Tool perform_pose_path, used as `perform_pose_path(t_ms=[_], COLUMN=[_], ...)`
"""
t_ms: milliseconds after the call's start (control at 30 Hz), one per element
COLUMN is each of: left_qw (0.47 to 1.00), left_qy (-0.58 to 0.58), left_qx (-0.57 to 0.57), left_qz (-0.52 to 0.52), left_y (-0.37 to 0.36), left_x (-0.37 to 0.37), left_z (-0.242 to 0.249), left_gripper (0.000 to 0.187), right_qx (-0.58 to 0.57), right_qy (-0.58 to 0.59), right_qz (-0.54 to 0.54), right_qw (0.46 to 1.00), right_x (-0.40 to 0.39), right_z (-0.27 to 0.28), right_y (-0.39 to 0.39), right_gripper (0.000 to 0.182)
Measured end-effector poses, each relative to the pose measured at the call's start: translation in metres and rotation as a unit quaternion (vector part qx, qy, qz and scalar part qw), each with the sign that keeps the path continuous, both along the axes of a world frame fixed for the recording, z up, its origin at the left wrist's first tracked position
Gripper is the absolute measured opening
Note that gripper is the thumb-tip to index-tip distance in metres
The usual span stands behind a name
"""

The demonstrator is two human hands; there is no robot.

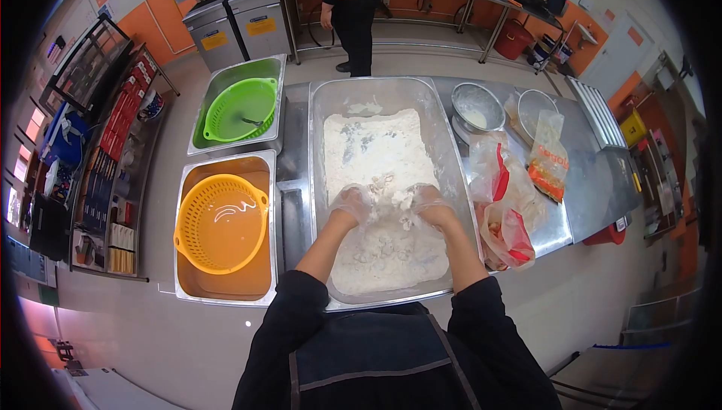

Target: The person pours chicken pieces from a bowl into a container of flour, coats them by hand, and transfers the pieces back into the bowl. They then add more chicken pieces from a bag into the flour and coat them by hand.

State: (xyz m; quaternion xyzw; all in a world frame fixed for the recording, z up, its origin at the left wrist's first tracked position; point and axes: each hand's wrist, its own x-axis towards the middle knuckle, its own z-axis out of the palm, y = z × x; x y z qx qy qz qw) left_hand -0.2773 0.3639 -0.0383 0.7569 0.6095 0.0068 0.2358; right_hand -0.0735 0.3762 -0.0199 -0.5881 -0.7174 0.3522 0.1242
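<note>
A large steel tray (322, 109) of white flour (383, 139) lies in front of me. My left hand (352, 204), in a clear plastic glove, is low over the flour with its fingers curled around flour-coated pieces. Facing it, my right hand (430, 204), gloved the same way, closes on more of these lumps. Several flour-coated pieces (398, 198) show between the two hands, with loose flour around them. More lumpy flour (387, 248) lies nearer to me in the tray. Flour hides part of the fingertips.
On the left, a green basket (218, 113) and a yellow basket (204, 248) sit in steel pans with liquid. To the right are a steel bowl (477, 109), a sieve (535, 109), an orange-printed bag (548, 162) and plastic bags (505, 233). A person (353, 15) stands beyond the table.
</note>
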Motion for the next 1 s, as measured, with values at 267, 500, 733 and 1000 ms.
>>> perform_pose_path(t_ms=[267,500,733,1000], left_qw=[0.946,0.989,0.931,0.971], left_qy=[0.180,0.075,0.154,-0.125], left_qx=[-0.181,-0.098,-0.202,-0.187], left_qz=[-0.200,-0.079,-0.261,-0.080], left_y=[-0.030,-0.039,-0.055,-0.081], left_x=[0.004,0.039,-0.002,0.020], left_z=[-0.036,-0.082,-0.025,-0.072], left_gripper=[0.027,0.029,0.020,0.018], right_qx=[-0.059,-0.006,-0.147,-0.455], right_qy=[-0.189,0.057,-0.157,0.380], right_qz=[0.173,0.101,0.282,-0.106], right_qw=[0.965,0.993,0.935,0.799], right_x=[-0.023,-0.013,0.031,-0.049], right_z=[-0.024,-0.089,-0.058,-0.080], right_y=[-0.019,-0.006,-0.027,-0.080], right_gripper=[0.042,0.040,0.037,0.031])
